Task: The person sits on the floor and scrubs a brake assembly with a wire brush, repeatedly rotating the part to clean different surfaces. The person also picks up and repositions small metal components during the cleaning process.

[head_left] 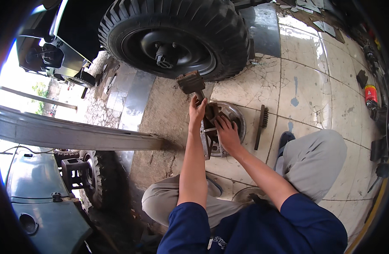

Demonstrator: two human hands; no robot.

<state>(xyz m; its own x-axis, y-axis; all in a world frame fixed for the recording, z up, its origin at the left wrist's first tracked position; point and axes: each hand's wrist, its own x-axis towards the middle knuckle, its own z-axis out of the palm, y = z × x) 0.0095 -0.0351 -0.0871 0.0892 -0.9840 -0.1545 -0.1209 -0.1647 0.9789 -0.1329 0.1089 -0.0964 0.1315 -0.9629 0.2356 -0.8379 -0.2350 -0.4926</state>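
My left hand (197, 111) is wrapped around the shaft of a worn brown piston and connecting rod (190, 82), its blocky head pointing away from me toward the large tire. At the near end of the rod, my right hand (227, 133) grips with fingers bent over the dark metal, hiding part of it. Beneath both hands lies a round metal wheel-like part (239, 116) on the floor. A light metal bracket (204, 142) stands between my forearms, partly covered. Right of the round part lies a brush (261, 127) with a long handle and dark bristles.
A large vehicle tire (228, 42) stands just ahead. To the left are a pale metal post (76, 129) and a blue-green vehicle body (46, 224). A red can (371, 94) and dark parts line the right edge of the tiled floor (304, 101). My bent legs flank the work.
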